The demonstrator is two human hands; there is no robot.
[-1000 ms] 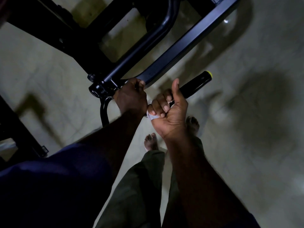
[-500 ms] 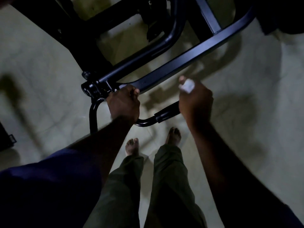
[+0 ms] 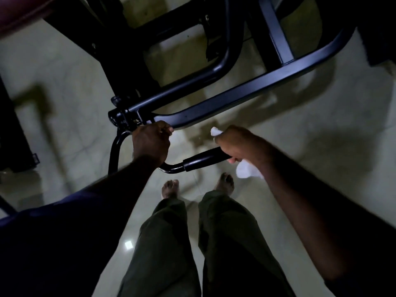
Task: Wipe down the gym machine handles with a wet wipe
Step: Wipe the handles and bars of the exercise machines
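A black padded handle (image 3: 203,158) sticks out from a curved black tube of the gym machine at mid-frame. My right hand (image 3: 240,144) is closed around the handle's outer end with a white wet wipe (image 3: 248,170) wrapped in it; wipe ends poke out above and below the fist. My left hand (image 3: 152,142) grips the bare tube to the left, near the machine's pivot joint (image 3: 122,120). The handle's tip is hidden inside my right fist.
The black machine frame (image 3: 246,91) runs diagonally across the upper half, with more bars behind it. Below are pale glossy floor tiles (image 3: 321,136), my bare feet and green trouser legs. A dark piece of equipment (image 3: 12,133) stands at the left edge.
My right hand slid outward along the handle from near its base, with the wipe, and has stayed at the outer end. My left hand kept its grip on the tube.
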